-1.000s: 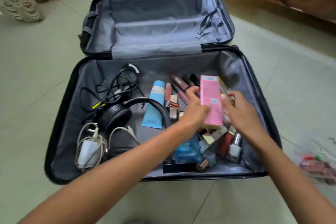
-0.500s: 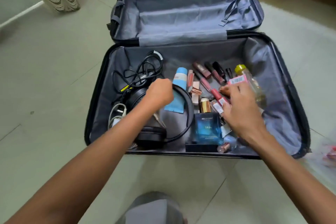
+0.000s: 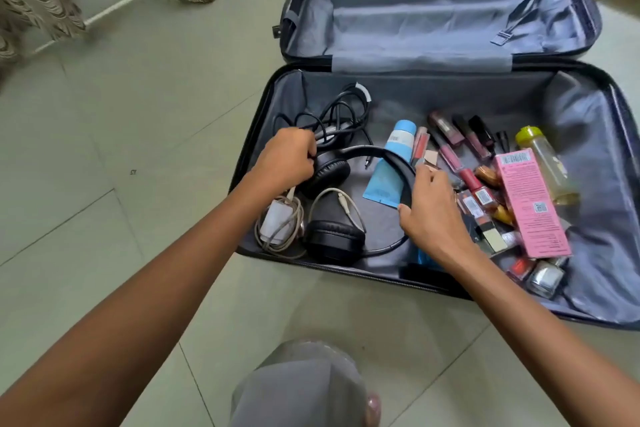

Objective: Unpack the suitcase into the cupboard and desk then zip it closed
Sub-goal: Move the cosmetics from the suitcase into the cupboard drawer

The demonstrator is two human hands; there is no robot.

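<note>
The black over-ear headphones (image 3: 334,236) lie in the left half of the open dark hard-shell suitcase (image 3: 254,135) on the tiled floor. The likeliest snag is cabling. A loop of the white charger cable (image 3: 280,224) drapes across the near ear cup, so a straight lift would probably drag the charger up with it. The tangle of thin black cables (image 3: 343,114) sits against the far ear cup, right under the left hand (image 3: 287,161), and could come along too. The headband also rests on the pale blue squeeze tube (image 3: 389,170), which may shift toward the glass cosmetic bottles beside it.

The left hand is curled round the far ear cup; I cannot tell whether it also pinches a black cable. The right hand (image 3: 431,211) wraps its fingers round the headband's right side, palm down. Both forearms reach forward from the near edge.
</note>
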